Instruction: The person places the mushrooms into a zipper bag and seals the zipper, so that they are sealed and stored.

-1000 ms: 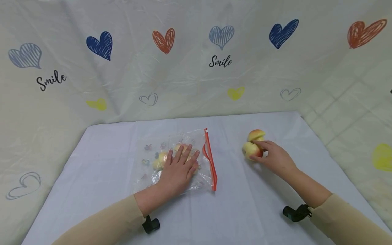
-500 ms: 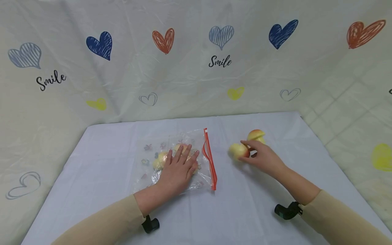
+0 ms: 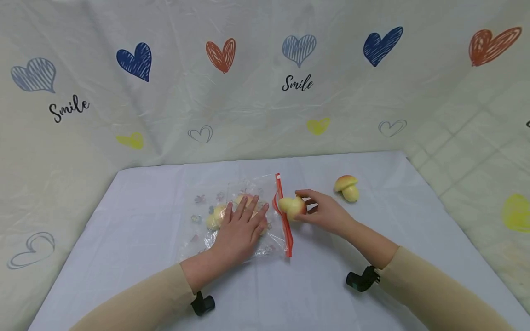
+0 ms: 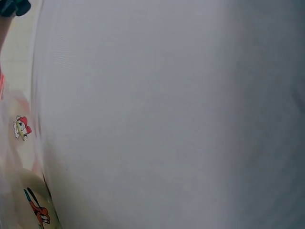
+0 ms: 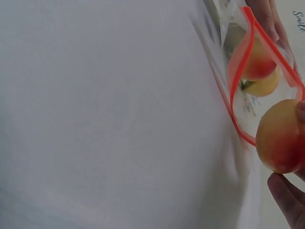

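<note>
My left hand [image 3: 240,234] lies spread and flat on a clear printed zip bag [image 3: 198,184], with several yellow-and-red toy mushrooms [image 3: 215,218] inside, partly covered by the fingers. The bag's red zip edge [image 3: 288,239] faces right; in the right wrist view its mouth [image 5: 232,90] gapes. Between thumb and fingertips, my right hand [image 3: 327,212] pinches another toy mushroom [image 3: 291,208] by its reddish cap, stem pointing left. That mushroom overlaps the red edge in the head view. The left wrist view catches only a strip of the bag [image 4: 24,157].
One more toy mushroom [image 3: 347,187] lies on the white-covered table [image 3: 141,202] at the back right. Behind the table hangs a pale sheet [image 3: 256,105] printed with hearts. Each wrist wears a small black camera [image 3: 203,304].
My right hand has carried the pinched mushroom leftward from beside the other loose one to the bag's red edge. My left hand has stayed in place on the bag.
</note>
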The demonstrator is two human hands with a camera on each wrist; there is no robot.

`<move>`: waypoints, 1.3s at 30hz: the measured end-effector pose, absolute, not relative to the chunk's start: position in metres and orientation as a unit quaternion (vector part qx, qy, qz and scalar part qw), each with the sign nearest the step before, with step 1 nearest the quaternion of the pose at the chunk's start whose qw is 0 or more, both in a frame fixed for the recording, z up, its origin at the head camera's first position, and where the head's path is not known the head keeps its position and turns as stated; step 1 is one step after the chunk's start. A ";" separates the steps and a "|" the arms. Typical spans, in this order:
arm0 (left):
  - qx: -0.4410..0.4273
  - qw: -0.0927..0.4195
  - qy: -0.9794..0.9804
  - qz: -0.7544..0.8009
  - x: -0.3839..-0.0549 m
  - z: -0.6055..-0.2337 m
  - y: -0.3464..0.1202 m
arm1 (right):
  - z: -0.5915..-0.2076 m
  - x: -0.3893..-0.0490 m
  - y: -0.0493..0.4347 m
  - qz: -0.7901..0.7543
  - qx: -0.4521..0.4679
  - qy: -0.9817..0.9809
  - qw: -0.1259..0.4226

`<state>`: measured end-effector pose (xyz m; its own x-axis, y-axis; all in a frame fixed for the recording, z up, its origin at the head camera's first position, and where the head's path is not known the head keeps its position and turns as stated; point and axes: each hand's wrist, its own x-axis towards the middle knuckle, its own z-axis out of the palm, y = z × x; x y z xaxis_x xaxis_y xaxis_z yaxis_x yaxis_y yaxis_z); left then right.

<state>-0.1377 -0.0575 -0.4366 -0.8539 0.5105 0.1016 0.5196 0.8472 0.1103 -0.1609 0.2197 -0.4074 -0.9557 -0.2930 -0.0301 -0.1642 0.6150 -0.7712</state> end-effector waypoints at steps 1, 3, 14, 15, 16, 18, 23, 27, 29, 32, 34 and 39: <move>-0.269 0.036 -0.960 -0.066 -0.138 -0.437 -0.058 | -0.408 -0.162 0.217 -0.423 -0.127 0.893 0.083; -0.269 0.037 -0.960 -0.065 -0.139 -0.439 -0.058 | -0.411 -0.164 0.212 -0.426 -0.125 0.891 0.095; -0.273 0.035 -0.959 -0.065 -0.138 -0.438 -0.059 | -0.422 -0.168 0.195 -0.429 -0.173 0.882 0.097; -0.273 0.035 -0.959 -0.066 -0.138 -0.438 -0.059 | -0.423 -0.168 0.193 -0.425 -0.165 0.884 0.101; -0.273 0.035 -0.959 -0.068 -0.138 -0.437 -0.059 | -0.424 -0.168 0.192 -0.426 -0.162 0.884 0.102; -0.275 0.034 -0.958 -0.071 -0.139 -0.437 -0.059 | -0.425 -0.169 0.190 -0.430 -0.156 0.883 0.106; -0.282 0.045 -0.956 -0.075 -0.139 -0.434 -0.060 | -0.427 -0.168 0.186 -0.449 -0.151 0.873 0.112; -0.283 0.054 -0.955 -0.073 -0.140 -0.432 -0.060 | -0.428 -0.168 0.182 -0.456 -0.141 0.870 0.129; -0.283 0.060 -0.955 -0.070 -0.141 -0.432 -0.060 | -0.428 -0.168 0.181 -0.460 -0.139 0.865 0.141; -0.283 0.066 -0.955 -0.061 -0.142 -0.431 -0.060 | -0.429 -0.169 0.181 -0.465 -0.139 0.859 0.164; -0.283 0.070 -0.955 -0.050 -0.142 -0.429 -0.059 | -0.431 -0.170 0.183 -0.468 -0.147 0.853 0.179; -0.281 0.066 -0.957 -0.021 -0.141 -0.427 -0.059 | -0.435 -0.172 0.188 -0.477 -0.170 0.836 0.211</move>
